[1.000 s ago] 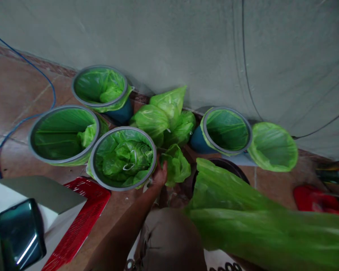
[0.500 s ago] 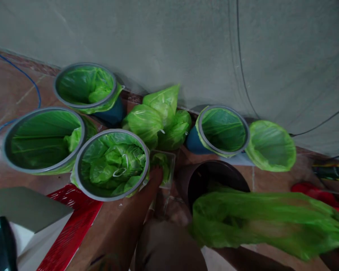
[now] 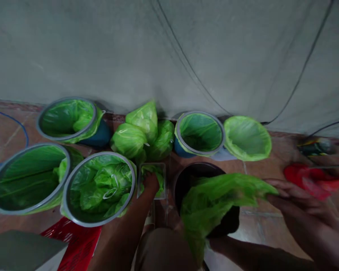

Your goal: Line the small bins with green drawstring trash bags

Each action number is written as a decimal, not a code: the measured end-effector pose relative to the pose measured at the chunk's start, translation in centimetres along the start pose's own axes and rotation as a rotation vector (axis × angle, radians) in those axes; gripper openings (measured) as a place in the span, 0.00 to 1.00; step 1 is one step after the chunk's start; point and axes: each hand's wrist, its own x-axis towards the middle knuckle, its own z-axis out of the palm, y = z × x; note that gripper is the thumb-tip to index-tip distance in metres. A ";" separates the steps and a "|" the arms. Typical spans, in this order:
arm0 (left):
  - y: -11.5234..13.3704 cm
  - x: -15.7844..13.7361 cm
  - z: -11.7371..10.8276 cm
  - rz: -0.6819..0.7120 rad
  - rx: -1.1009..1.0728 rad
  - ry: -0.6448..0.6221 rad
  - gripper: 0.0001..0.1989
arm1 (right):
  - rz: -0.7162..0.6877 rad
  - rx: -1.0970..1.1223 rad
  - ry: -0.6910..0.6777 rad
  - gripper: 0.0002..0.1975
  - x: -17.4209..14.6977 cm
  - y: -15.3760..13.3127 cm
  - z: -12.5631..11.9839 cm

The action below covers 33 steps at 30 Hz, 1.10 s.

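My right hand (image 3: 292, 195) pinches one end of a translucent green trash bag (image 3: 217, 199). The bag hangs limp across a dark round bin (image 3: 196, 169) and covers part of its opening. My left hand (image 3: 150, 182) reaches down into a small clear plastic box (image 3: 164, 184) that holds crumpled green plastic (image 3: 159, 173). Its fingertips sink into that plastic, so their grip is hidden. Beside my left forearm stands a grey-rimmed bin (image 3: 133, 169) lined with green and filled with bunched green bags.
Two more lined bins (image 3: 67, 162) (image 3: 94, 109) stand at left. Tied green bags (image 3: 130, 139) lean near the wall. Right of them stand a lined blue bin (image 3: 183, 148) and a green-lined container (image 3: 247, 137). A red plastic bag (image 3: 305, 177) and a red slotted panel (image 3: 83, 241) lie on the floor.
My right hand, earlier behind or inside the bag at lower right, now shows outside it, pinching its end. The bag has swung left and collapsed. My left hand reaches further into the clear box.
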 end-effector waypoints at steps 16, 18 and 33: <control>9.6 -24.3 -22.9 1.158 -0.632 0.182 0.26 | -0.631 0.011 -0.153 0.13 -1.2 -8.5 -1.9; 11.1 -25.5 -23.5 1.227 -0.632 0.151 0.24 | -0.660 0.081 -0.250 0.14 -1.0 -9.6 -2.9; 13.7 -21.7 -19.1 0.847 -1.041 -0.064 0.20 | -0.575 0.015 -0.257 0.20 2.0 -4.5 -1.8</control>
